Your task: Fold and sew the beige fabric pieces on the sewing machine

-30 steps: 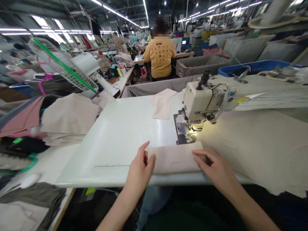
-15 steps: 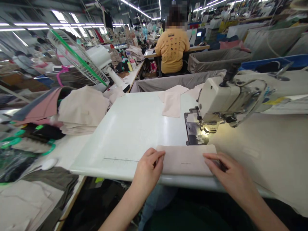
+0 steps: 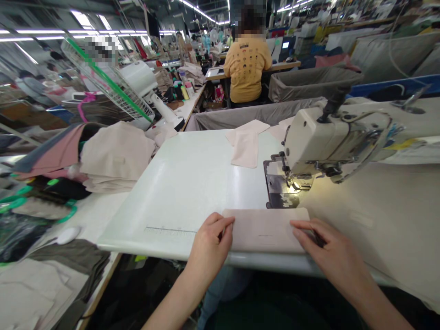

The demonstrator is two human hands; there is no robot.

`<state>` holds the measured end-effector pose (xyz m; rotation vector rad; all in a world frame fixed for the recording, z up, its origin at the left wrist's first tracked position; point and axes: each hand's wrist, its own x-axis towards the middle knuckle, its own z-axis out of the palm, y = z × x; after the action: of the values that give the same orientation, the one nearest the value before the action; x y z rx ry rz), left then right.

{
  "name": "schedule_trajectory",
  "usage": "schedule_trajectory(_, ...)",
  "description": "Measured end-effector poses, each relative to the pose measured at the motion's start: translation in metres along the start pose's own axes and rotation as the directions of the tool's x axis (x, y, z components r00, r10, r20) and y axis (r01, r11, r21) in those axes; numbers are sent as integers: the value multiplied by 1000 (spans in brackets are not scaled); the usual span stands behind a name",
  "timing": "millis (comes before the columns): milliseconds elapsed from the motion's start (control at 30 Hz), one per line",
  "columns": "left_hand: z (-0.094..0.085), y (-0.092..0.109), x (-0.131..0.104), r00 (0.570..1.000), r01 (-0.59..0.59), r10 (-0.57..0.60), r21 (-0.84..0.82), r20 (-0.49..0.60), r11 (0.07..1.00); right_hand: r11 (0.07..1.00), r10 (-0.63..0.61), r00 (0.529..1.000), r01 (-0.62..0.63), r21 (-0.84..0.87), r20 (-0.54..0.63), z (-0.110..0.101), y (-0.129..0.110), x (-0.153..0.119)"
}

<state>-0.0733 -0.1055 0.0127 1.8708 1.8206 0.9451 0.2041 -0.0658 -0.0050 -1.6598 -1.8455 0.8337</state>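
Observation:
A folded pale pink fabric piece (image 3: 264, 231) lies flat at the front edge of the white table (image 3: 185, 183), with a short line of marks on it. My left hand (image 3: 213, 238) pinches its left edge between thumb and fingers. At its right edge my right hand (image 3: 326, 243) grips the same piece, thumb and fingers pressed together. Just beyond the fabric is the metal plate (image 3: 275, 184) of a lit sewing machine (image 3: 309, 142). Farther back lie loose pale pink pieces (image 3: 245, 149).
Stacked pale fabric (image 3: 115, 153) sits left of the table beside a fan (image 3: 110, 82) with a green rim. More cut pieces (image 3: 37, 293) lie lower left. A person in a yellow shirt (image 3: 247, 66) sits ahead, beyond a cloth-lined bin (image 3: 220, 119).
The camera view has shifted slightly. Both hands keep their hold on the fabric, which shows no clear movement on the table.

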Motion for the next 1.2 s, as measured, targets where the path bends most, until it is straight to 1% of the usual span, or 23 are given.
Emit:
schedule_trajectory(100,-1,3,3,1000,11,-11,29,26,1000,1000,10,1000,-10,9,10,0,-1,0)
schedule_trajectory(133,-2,4,4,999,12,-14,40,36,999,1000,13,1000,-13,17,-4,1,-2,0)
schedule_trajectory(200,-3,6,7,998,12,-15,62,55,998,999,17,999,-15,43,-48,1,-5,0)
schedule_trajectory(300,-5,5,10,997,-2,-3,75,72,997,995,18,989,-4,97,-144,1,-9,0)
schedule_trajectory(367,-6,2,12,997,-22,17,68,73,997,992,10,987,9,122,-160,1,-10,0)
schedule_trajectory(567,-7,-4,14,997,-46,40,94,72,994,992,28,994,-15,124,-108,-2,-12,1)
schedule_trajectory(833,-6,-4,14,997,-53,46,106,61,993,990,47,994,-33,136,-98,-5,-17,6)
schedule_trajectory(1033,-8,-3,15,996,-65,58,112,62,992,991,44,993,-30,128,-107,-3,-16,7)
schedule_trajectory(1133,-6,0,12,994,-94,85,167,62,982,994,26,996,-16,103,-91,-2,-14,8)
schedule_trajectory(1200,-3,2,8,994,-107,96,267,53,958,1000,-7,996,10,28,-86,-2,-14,8)
